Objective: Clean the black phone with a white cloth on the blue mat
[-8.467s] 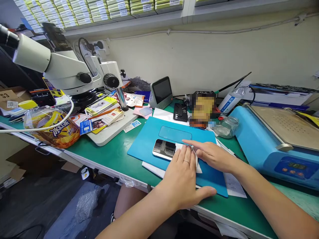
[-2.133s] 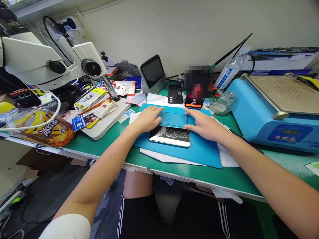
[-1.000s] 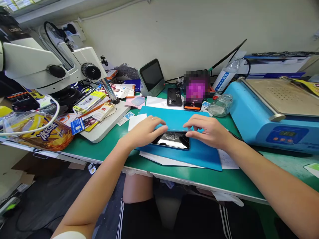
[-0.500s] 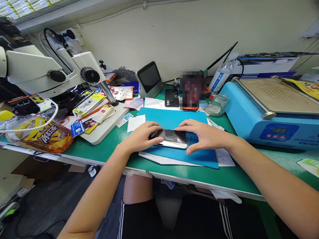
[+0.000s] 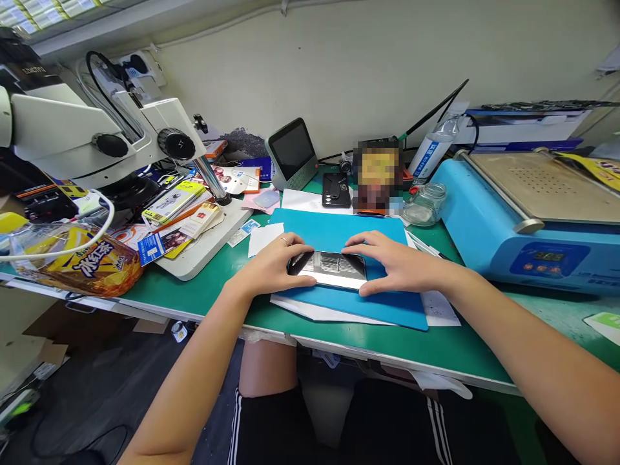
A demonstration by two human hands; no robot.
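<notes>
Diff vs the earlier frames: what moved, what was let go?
Clear panel came nearer from the mat beyond the phone, apparently onto the phone. White wipe, seemingly the one pressed earlier, was let go, now at the mat's left end. Left hand and right hand now straddle the phone, thumbs near, fingers far; actual grip unclear. Microscope, display, blue machine: unmoved.

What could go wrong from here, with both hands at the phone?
The left hand and right hand span the phone, thumbs at its near edge; uneven pressure might twist it. Its glossy face could pick up fingerprints from fingers this close. The blue mat lies partly over white paper, so a hard push might make it slide.
</notes>
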